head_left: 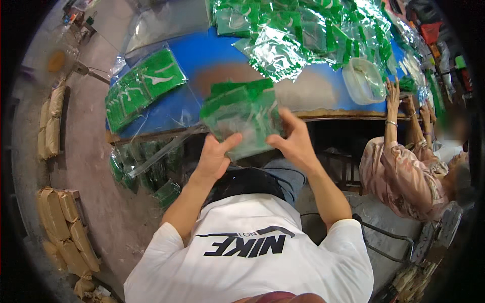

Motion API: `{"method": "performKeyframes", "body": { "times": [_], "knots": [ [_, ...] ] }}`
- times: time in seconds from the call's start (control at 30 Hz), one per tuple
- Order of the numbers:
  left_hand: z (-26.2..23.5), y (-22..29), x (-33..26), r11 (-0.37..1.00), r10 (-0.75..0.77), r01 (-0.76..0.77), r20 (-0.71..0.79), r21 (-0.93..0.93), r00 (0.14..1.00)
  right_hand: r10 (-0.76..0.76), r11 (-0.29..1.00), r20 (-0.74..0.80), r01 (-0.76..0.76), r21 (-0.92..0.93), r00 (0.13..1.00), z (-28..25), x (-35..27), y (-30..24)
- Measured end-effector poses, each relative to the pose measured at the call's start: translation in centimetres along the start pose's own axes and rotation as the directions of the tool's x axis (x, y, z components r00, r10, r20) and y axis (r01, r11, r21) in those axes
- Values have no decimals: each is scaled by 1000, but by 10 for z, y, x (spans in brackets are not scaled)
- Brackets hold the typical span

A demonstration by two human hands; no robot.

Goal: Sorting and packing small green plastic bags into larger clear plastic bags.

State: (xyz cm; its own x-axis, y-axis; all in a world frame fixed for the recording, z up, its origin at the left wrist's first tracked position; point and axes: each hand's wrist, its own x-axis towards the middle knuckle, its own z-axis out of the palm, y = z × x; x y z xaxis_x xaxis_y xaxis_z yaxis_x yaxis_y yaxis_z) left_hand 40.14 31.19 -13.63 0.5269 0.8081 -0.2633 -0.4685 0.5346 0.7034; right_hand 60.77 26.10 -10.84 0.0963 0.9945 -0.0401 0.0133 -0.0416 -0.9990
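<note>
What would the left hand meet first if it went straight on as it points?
The held packets, which the left hand touches; past them, perhaps the table, though depth is unclear.

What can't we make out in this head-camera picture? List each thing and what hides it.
All in the head view:
Left hand: most fingers are behind the held green packets.
Right hand: some fingertips are behind them too.
Exact packet count in the hands: overlap hides it.
Heap of green packets: far end cut off by the top edge.
</note>
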Motion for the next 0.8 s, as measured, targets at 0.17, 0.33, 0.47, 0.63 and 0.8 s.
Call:
{"method": "performKeyframes", "body": {
  "times": [0.17, 0.33, 0.47, 0.63, 0.8],
  "knots": [
    [18, 52, 50, 645, 394, -527, 350, 554, 850, -431, 871, 10, 419, -255, 902, -7, 59, -16],
    [-6, 52, 85, 581, 296, -519, 432, 627, 852, -387, 874, -7, 365, -322, 922, 4, 75, 35],
    [-4, 46, 91, 572, 355, -557, 430, 602, 830, -341, 908, -65, 310, -283, 938, 6, 75, 37],
    [4, 51, 95, 467, 422, -532, 350, 706, 836, -324, 941, -33, 318, -117, 945, 11, 90, 29],
    [-10, 44, 89, 367, 423, -422, 256, 829, 869, -277, 920, 174, 313, -235, 945, -1, 105, 29]
  ]
}}
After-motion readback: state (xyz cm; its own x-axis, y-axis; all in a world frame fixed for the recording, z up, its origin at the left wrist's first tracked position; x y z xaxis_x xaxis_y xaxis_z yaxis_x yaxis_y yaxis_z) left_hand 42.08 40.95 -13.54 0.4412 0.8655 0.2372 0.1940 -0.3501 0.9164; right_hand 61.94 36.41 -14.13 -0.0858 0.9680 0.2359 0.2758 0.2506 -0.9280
